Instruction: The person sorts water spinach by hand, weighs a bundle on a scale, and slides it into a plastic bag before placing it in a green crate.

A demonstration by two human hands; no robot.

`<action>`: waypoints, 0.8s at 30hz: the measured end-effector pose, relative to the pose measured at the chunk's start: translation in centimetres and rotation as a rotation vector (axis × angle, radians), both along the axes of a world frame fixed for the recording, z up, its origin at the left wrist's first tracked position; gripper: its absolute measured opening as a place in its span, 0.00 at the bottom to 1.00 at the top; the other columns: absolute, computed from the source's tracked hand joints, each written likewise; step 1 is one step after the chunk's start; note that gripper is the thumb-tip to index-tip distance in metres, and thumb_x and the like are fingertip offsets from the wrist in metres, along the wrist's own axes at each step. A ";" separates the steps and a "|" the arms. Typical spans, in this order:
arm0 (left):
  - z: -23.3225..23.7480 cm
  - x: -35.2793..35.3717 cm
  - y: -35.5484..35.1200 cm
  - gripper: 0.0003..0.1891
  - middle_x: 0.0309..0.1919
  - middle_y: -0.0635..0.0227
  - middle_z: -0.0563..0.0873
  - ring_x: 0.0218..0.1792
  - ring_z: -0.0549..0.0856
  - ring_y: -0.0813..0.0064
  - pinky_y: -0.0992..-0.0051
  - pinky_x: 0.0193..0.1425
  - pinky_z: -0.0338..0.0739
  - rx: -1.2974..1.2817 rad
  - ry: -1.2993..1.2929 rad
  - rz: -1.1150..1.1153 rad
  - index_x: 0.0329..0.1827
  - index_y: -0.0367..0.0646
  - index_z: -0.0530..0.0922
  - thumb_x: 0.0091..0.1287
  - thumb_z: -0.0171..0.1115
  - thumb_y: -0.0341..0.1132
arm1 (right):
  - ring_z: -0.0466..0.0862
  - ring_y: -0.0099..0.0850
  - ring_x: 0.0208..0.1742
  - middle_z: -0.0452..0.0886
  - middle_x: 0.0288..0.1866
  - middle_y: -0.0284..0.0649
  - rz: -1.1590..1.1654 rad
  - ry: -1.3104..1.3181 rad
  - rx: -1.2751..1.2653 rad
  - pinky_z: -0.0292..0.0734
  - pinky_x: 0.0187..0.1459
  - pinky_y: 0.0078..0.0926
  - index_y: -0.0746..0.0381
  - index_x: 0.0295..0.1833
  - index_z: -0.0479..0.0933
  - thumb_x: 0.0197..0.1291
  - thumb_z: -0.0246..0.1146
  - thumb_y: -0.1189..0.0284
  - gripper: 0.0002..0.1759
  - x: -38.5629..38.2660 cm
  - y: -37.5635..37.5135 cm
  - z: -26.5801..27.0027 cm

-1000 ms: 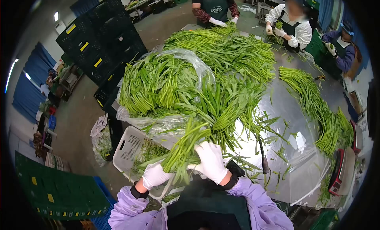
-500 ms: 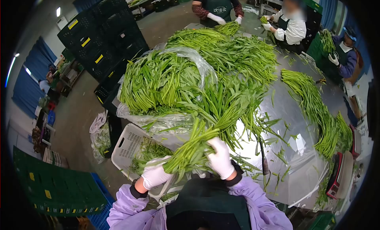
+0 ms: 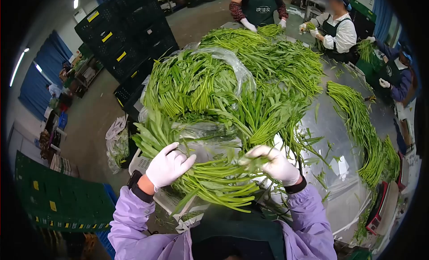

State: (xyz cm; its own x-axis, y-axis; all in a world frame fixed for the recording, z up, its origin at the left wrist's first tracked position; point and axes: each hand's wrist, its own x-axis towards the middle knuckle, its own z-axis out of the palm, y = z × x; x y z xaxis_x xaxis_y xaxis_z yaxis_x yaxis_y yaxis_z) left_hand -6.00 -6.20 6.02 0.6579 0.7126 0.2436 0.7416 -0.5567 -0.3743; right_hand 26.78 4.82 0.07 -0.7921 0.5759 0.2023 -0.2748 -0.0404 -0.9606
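Bundle of greens (image 3: 219,181) is now lying crosswise, no longer pointing away, at the near worktop (image 3: 333,126) edge over the white basket (image 3: 172,201). My left hand (image 3: 167,165) is clamping its left end and my right hand (image 3: 273,164) is closing on the right. I am likely squaring it up.

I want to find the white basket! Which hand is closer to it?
Left. The left hand is just over the white basket, gripping the bundle of greens. The right hand holds the bundle's other end, farther off over the table.
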 end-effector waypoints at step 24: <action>-1.6 -4.3 -1.4 0.34 0.32 0.64 0.81 0.40 0.81 0.59 0.62 0.58 0.75 -0.320 -0.299 0.317 0.57 0.52 0.77 0.38 0.66 0.26 | 0.82 0.25 0.37 0.83 0.38 0.39 0.330 -0.537 -0.056 0.77 0.39 0.25 0.69 0.48 0.78 0.63 0.63 0.74 0.11 6.9 0.2 -3.5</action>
